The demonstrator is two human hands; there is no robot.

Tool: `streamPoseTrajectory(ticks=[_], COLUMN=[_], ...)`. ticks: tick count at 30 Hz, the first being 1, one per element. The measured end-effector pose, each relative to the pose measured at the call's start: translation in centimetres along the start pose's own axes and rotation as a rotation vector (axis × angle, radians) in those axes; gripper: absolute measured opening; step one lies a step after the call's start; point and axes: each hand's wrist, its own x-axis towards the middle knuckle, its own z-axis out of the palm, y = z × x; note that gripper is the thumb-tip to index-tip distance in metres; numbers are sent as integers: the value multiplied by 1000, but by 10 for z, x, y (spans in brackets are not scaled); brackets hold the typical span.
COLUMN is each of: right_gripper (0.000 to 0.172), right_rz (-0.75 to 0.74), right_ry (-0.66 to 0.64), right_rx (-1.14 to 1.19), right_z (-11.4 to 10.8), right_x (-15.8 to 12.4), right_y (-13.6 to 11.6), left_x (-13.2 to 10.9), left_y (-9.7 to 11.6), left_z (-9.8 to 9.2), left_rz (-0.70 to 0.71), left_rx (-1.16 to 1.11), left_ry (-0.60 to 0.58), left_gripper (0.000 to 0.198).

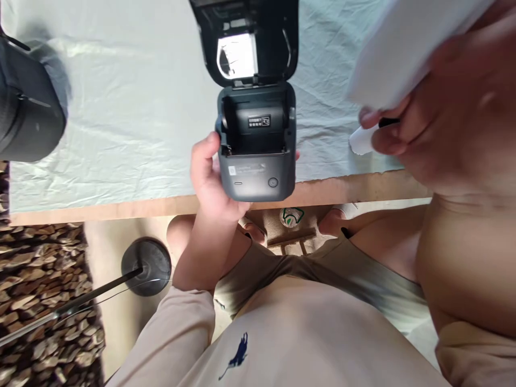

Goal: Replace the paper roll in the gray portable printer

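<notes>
A small dark portable label printer [258, 177] is held up over the table's near edge, its hinged lid [278, 43] swung fully back. Its paper compartment [258, 131] shows a small printed label and holds no roll. My left hand [213, 183] grips the printer from below and the left side, thumb along its edge. Close to the camera at the right, my right hand [463, 107] is closed around a white paper roll [403, 48], with a dark core opening near the fingertips. A loose white end [360, 141] shows below the roll. My right hand is apart from the printer.
A pale green cloth [121, 107] covers the table, whose wooden edge [113, 212] runs across in front of me. A dark grey case or bag [28, 102] stands at the left. Below are a round stand base [145, 266] with a pole and stacked firewood [44, 290].
</notes>
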Motion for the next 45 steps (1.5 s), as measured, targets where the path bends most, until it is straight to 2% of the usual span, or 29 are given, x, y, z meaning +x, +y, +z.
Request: streamPoseTrajectory(ticks=[2, 3, 5, 8, 10, 16, 22, 25, 29, 31, 34, 35, 37, 39, 41, 43, 45], right_gripper=[36, 35, 35, 33, 37, 53, 71, 75, 82, 74, 59, 61, 64, 55, 50, 54, 71], right_rz=[-45, -101, -212, -279, -306, -287, -375, -361, -390, -315, 50, 163, 302, 343, 325, 293, 254], right_ry=[29, 39, 16, -155, -249, -230, -141, -182, -210, -131, 27, 20, -75, -141, -158, -118, -25], right_rx=[101, 68, -128, -391, -491, -695, -728, -810, -781, -801, -975, -1023, -1077, -1090, -1045, -946, -780], right_z=[9, 13, 18, 24, 30, 57, 53, 55, 47, 31, 8, 4, 3, 7, 11, 10, 5], right_x=[-1, -4, -9, -13, -12, -5, -7, -9, -12, -15, -19, -19, -16, -12, -7, -4, -4], right_y=[-1, -3, -3, 3, 12, 29, 33, 34, 13, -6, -23, -23, -15, -4, 5, 9, 11], left_x=[-4, -5, -7, -5, -2, 2, 3, 3, 4, 5, 7, 8, 9, 9, 9, 8, 7], left_y=[7, 10, 14, 16, 14, 5, 4, 5, 3, 2, 0, -1, -1, -1, -1, 0, 0], left_z=[1, 2, 3, 1, -3, -10, -13, -14, -14, -15, -17, -18, -17, -15, -12, -9, -7], left_rz=[-7, -23, -35, -9, 18, 65, 84, 80, 75, 85, 86, 81, 70, 63, 61, 62, 55], left_rx=[-17, -32, -47, -40, -56, -19, -31, -43, -61, -74, -92, -92, -86, -74, -70, -71, -65], left_ry=[-21, -11, 22, 31, 23, 20, 8, -5, -27, -35, -40, -29, 11, 42, 48, 52, 53], left_gripper=[73, 76, 78, 76, 75, 63, 69, 72, 70, 70, 64, 64, 66, 68, 66, 65, 65])
